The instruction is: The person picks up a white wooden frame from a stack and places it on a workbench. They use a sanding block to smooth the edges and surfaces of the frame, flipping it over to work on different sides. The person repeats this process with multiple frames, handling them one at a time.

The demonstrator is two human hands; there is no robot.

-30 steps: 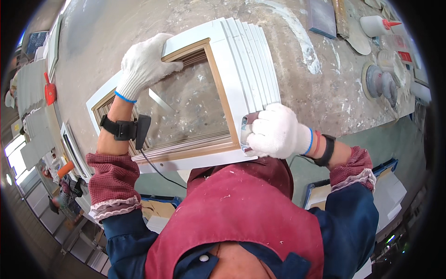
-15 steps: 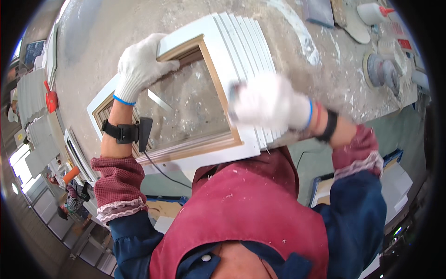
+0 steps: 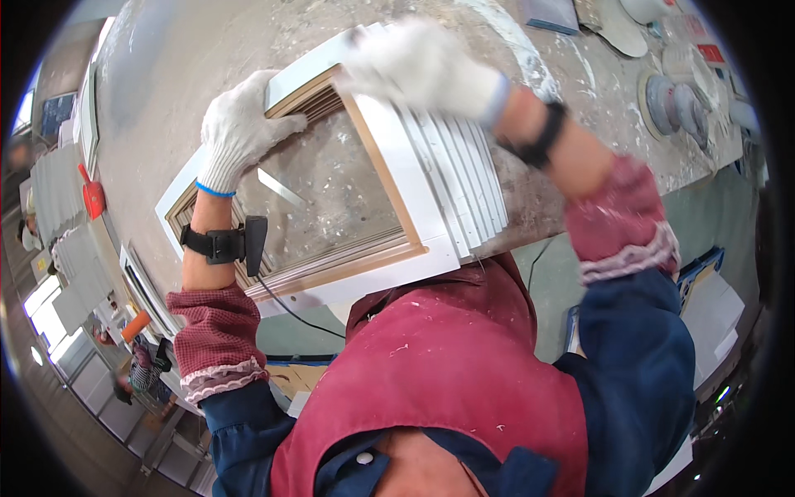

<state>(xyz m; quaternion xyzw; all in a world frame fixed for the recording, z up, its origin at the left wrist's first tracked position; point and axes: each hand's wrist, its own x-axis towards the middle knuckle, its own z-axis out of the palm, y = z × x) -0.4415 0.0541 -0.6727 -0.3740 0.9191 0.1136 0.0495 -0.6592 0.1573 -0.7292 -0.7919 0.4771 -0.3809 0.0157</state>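
A stack of white rectangular frames (image 3: 474,178) lies at a slant on the worktable before me. The top frame (image 3: 396,157) has a brown inner edge around its opening. My left hand (image 3: 240,128), in a white knit glove, grips the far rail, the thumb reaching into the opening. Also gloved and blurred by motion, my right hand (image 3: 426,70) is closed over the far right corner of the top frame. What its fingers hold is too smeared to make out. Through the opening a thin white strip (image 3: 281,188) shows.
On the paint-spattered worktable (image 3: 182,50), a round grey tool (image 3: 667,103) sits at the right, near a white container (image 3: 646,8) and a grey-blue block (image 3: 551,15). A red dustpan (image 3: 92,195) is at the left. A cable (image 3: 298,313) hangs from my left wrist strap.
My right hand has swept away from me and leftward, from the near part of the right rail to its far corner. My left hand keeps its grip on the frame.
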